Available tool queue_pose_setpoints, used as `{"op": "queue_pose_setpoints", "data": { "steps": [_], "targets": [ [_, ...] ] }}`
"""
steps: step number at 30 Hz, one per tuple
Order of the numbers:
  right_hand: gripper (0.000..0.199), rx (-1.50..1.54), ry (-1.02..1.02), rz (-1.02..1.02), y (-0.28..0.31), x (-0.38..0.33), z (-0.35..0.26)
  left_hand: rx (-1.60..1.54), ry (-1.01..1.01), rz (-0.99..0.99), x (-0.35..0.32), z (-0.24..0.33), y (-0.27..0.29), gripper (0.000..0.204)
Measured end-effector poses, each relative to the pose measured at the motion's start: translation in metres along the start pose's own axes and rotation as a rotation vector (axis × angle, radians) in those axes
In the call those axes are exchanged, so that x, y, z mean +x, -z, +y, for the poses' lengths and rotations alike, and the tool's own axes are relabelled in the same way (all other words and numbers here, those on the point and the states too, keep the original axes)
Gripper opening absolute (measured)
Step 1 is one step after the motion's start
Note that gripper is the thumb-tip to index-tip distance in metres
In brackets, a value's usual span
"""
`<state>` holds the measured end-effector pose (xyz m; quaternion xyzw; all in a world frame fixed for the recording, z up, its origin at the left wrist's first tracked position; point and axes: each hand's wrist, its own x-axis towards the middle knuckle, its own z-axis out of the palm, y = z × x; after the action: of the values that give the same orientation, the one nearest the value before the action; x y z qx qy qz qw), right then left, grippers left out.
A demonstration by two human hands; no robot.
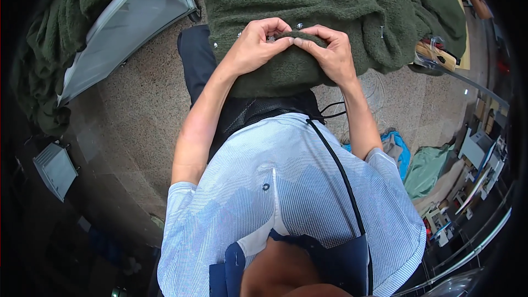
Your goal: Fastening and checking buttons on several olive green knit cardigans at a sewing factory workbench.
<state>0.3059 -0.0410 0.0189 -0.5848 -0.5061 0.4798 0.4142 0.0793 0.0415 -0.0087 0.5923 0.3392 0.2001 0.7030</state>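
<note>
A dark green fleecy knit garment [297, 5] spreads over the table and hangs down across my lap. Small shiny buttons or beads [300, 26] dot its surface near my hands. My left hand [258, 44] pinches a raised fold of the knit between thumb and fingers. Close beside it, my right hand [327, 52] pinches the same fold, the two thumbs almost meeting. Whether a needle or thread is between the fingertips is too small to tell.
More green garments [41, 49] hang over a grey metal-framed cart [129, 19] at the left. Tools lie in a small tray [437, 52] at the table's right edge. A pale green bag [429, 168] and blue cloth [400, 151] rest on the floor to the right.
</note>
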Motion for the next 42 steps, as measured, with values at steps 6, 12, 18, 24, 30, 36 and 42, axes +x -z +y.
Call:
{"op": "queue_pose_setpoints", "data": {
  "steps": [6, 12, 18, 24, 30, 36, 42],
  "targets": [
    [0.019, -0.254, 0.164, -0.048, 0.004, -0.006, 0.011, 0.367, -0.367, 0.318, -0.017, -0.002, -0.038, 0.019],
    [0.021, -0.338, 0.143, -0.107, 0.014, 0.007, -0.008, 0.702, -0.597, 0.410, -0.003, -0.001, -0.036, 0.022],
    [0.015, -0.295, 0.268, 0.131, 0.024, 0.031, -0.029, 0.770, -0.570, 0.371, 0.004, 0.011, -0.038, 0.020],
    [0.007, -0.635, 0.493, 0.030, -0.003, 0.034, -0.023, 0.812, -0.599, 0.437, -0.015, 0.002, -0.041, 0.020],
    [0.013, -0.511, 0.437, -0.003, 0.012, 0.020, -0.026, 0.915, -0.631, 0.423, -0.020, 0.016, -0.047, 0.015],
    [0.013, 0.042, -0.072, -0.038, 0.014, 0.029, -0.021, 0.952, -0.712, 0.461, -0.016, 0.020, -0.045, 0.017],
    [0.011, 0.159, -0.152, -0.060, 0.013, 0.032, -0.014, 0.966, -0.734, 0.477, -0.018, 0.016, -0.041, 0.026]
  ]
}}
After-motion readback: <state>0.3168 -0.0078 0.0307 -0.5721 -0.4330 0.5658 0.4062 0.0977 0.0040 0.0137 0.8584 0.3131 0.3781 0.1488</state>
